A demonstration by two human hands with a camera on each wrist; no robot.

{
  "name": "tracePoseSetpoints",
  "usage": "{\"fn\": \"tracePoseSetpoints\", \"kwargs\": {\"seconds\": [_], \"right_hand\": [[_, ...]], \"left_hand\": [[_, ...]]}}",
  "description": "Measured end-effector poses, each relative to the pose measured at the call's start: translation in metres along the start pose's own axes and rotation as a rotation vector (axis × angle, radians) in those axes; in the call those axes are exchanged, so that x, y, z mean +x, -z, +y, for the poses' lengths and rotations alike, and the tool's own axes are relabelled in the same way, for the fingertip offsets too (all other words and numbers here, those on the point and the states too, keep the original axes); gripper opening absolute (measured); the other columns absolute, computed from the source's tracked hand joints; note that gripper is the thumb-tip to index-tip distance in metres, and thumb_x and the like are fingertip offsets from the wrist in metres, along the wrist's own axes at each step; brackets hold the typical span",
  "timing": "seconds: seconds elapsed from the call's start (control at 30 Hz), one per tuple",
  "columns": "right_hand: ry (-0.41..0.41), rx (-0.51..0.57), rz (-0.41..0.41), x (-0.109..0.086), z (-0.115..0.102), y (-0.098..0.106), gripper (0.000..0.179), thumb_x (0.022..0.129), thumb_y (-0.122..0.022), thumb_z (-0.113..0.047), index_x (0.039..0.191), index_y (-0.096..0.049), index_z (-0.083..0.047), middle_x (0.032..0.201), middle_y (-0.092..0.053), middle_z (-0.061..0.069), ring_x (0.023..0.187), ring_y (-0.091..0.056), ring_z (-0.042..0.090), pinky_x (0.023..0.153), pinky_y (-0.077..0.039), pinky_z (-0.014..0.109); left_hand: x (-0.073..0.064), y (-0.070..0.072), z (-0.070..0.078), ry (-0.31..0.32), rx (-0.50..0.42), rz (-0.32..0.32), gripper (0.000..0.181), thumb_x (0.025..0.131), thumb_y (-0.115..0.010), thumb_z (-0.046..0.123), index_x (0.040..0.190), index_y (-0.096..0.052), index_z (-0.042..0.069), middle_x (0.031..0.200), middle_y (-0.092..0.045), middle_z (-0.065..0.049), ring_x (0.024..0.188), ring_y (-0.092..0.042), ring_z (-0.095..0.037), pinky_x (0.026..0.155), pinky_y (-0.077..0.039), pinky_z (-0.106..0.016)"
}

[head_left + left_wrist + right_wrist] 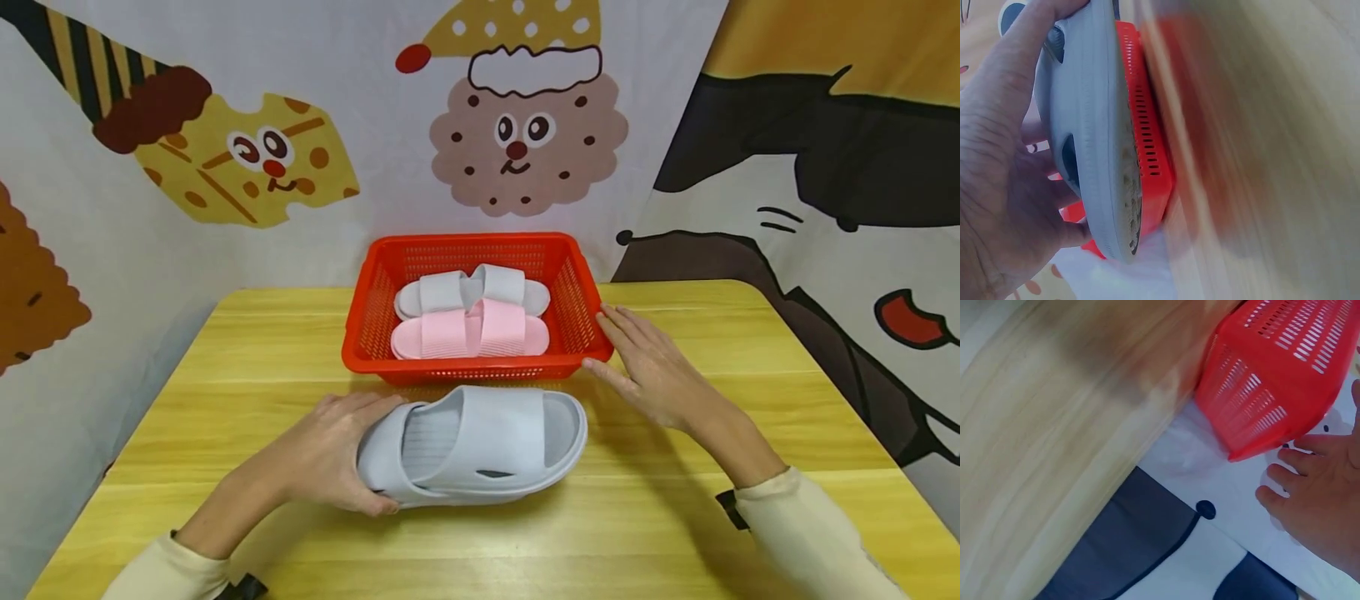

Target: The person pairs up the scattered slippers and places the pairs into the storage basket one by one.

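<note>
My left hand (341, 454) grips one end of a light grey slipper (502, 433), thumb on the near side and fingers over the far side. The slipper lies crosswise in front of a red basket (480, 367), and in the left wrist view its patterned sole (1130, 206) faces the wooden table. At the basket's right rim is my right hand (652, 371), fingers extended, fingertips right at the edge. Inside the basket a white pair of slippers (502, 286) sits behind a pink pair (450, 333), both laid lengthwise.
A wooden table (247, 358) carries the basket near its back edge. Behind it hangs a pale curtain (390, 125) printed with cartoon cookies and cheese. Dark bands (731, 510) circle both wrists at the cuffs.
</note>
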State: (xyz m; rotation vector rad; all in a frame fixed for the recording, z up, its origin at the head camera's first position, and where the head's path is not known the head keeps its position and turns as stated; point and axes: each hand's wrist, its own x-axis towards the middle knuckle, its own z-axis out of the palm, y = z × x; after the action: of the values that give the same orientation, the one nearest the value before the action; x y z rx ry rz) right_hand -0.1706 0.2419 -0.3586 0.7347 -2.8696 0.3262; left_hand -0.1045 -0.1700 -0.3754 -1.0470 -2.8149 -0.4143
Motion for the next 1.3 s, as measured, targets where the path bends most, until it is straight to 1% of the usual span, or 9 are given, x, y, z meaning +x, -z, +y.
{"fn": "tracePoseSetpoints", "kwargs": {"seconds": [0.17,0.3,0.47,0.67,0.8,0.87,1.03,1.17,1.3], "right_hand": [[-0.006,0.031,-0.033,0.004,0.006,-0.004,0.076,0.087,-0.042,-0.056,0.142,-0.025,-0.005,0.148,-0.017,0.009,0.134,-0.010,0.025,0.104,-0.014,0.046],[-0.018,0.067,-0.034,0.005,0.009,-0.005,0.076,0.087,-0.044,-0.055,0.143,-0.023,-0.006,0.148,-0.015,0.007,0.135,-0.006,0.022,0.105,-0.013,0.044],[-0.022,0.087,-0.037,0.006,0.012,-0.008,0.076,0.089,-0.042,-0.054,0.144,-0.020,-0.006,0.149,-0.011,0.006,0.135,-0.003,0.020,0.105,-0.012,0.044],[-0.032,0.093,-0.046,0.005,0.015,-0.009,0.076,0.088,-0.041,-0.055,0.145,-0.018,-0.010,0.150,-0.008,0.004,0.135,-0.002,0.021,0.104,-0.013,0.048],[-0.041,0.101,-0.046,0.006,0.016,-0.009,0.076,0.087,-0.043,-0.055,0.145,-0.019,-0.012,0.150,-0.007,0.002,0.135,-0.003,0.021,0.103,-0.014,0.050],[-0.037,0.101,-0.050,0.006,0.016,-0.008,0.076,0.087,-0.043,-0.055,0.145,-0.019,-0.012,0.150,-0.008,0.000,0.135,-0.004,0.022,0.103,-0.015,0.050],[-0.027,0.068,-0.070,0.009,0.016,-0.002,0.076,0.086,-0.043,-0.057,0.143,-0.024,-0.010,0.149,-0.015,0.003,0.134,-0.009,0.025,0.102,-0.016,0.051],[-0.024,0.005,-0.091,0.011,0.015,0.003,0.078,0.085,-0.040,-0.061,0.142,-0.028,-0.009,0.147,-0.019,0.006,0.133,-0.014,0.029,0.103,-0.014,0.051],[-0.021,-0.062,-0.108,0.011,0.013,0.006,0.079,0.085,-0.037,-0.064,0.141,-0.030,-0.009,0.146,-0.022,0.007,0.134,-0.012,0.028,0.103,-0.010,0.053]], "left_hand": [[-0.004,0.005,-0.001,0.007,-0.023,0.018,0.100,0.048,-0.064,0.075,0.130,-0.045,0.020,0.122,-0.048,0.008,0.109,-0.045,-0.013,0.084,-0.037,-0.044],[-0.005,0.008,-0.003,0.008,-0.032,0.025,0.100,0.047,-0.067,0.074,0.129,-0.045,0.021,0.122,-0.047,0.011,0.106,-0.044,-0.008,0.082,-0.037,-0.041],[-0.004,0.012,-0.004,-0.003,-0.029,0.020,0.101,0.047,-0.066,0.074,0.131,-0.043,0.022,0.126,-0.044,0.011,0.110,-0.040,-0.004,0.080,-0.037,-0.042],[-0.005,0.018,-0.006,0.000,-0.050,0.018,0.100,0.049,-0.067,0.072,0.131,-0.042,0.021,0.127,-0.044,0.010,0.109,-0.044,-0.010,0.084,-0.037,-0.045],[-0.007,0.024,-0.007,0.029,-0.046,0.017,0.100,0.049,-0.068,0.071,0.132,-0.041,0.023,0.124,-0.045,0.010,0.106,-0.046,-0.011,0.087,-0.036,-0.044],[-0.008,0.029,-0.006,0.054,-0.021,0.024,0.101,0.048,-0.067,0.073,0.132,-0.041,0.025,0.122,-0.045,0.011,0.107,-0.044,-0.010,0.087,-0.033,-0.044],[-0.006,0.041,-0.007,0.048,0.005,0.067,0.101,0.046,-0.068,0.072,0.131,-0.043,0.024,0.117,-0.048,0.011,0.105,-0.045,-0.011,0.085,-0.033,-0.043],[-0.002,0.051,-0.010,0.049,0.009,0.094,0.098,0.047,-0.069,0.071,0.129,-0.045,0.023,0.116,-0.049,0.010,0.103,-0.047,-0.011,0.082,-0.034,-0.044],[0.003,0.059,-0.013,0.051,0.011,0.122,0.098,0.047,-0.069,0.071,0.128,-0.045,0.023,0.114,-0.049,0.012,0.098,-0.048,-0.008,0.079,-0.036,-0.041]]}}
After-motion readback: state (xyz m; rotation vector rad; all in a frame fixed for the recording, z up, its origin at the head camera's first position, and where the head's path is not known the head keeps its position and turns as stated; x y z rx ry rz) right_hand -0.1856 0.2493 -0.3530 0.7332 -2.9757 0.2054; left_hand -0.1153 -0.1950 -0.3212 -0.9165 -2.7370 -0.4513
